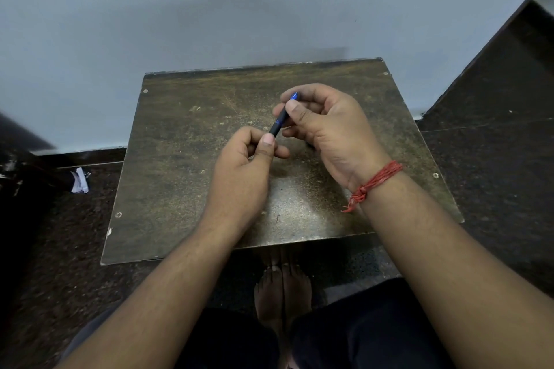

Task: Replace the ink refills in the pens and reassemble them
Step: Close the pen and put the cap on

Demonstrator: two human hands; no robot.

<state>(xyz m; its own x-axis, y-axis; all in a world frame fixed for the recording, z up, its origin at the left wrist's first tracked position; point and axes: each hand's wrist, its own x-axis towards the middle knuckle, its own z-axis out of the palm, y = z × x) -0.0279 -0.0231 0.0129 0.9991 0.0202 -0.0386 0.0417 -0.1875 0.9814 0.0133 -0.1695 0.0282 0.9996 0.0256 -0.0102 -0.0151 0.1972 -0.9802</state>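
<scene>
A dark pen (278, 124) with a blue upper part is held slanted above the middle of a worn brown table (186, 159). My left hand (242, 171) pinches the pen's lower black end between thumb and fingers. My right hand (326, 126) grips the blue upper end, thumb pressed on the barrel, and the blue tip pokes out above my fingers. Most of the pen's length is hidden inside the two hands. No loose refill or other pen part shows on the tabletop.
The small table stands against a pale blue wall (209, 9). Dark speckled floor surrounds it, with a crumpled white paper (80, 180) at the left. My bare feet (281, 284) are under the table's near edge. A red thread band (373, 183) circles my right wrist.
</scene>
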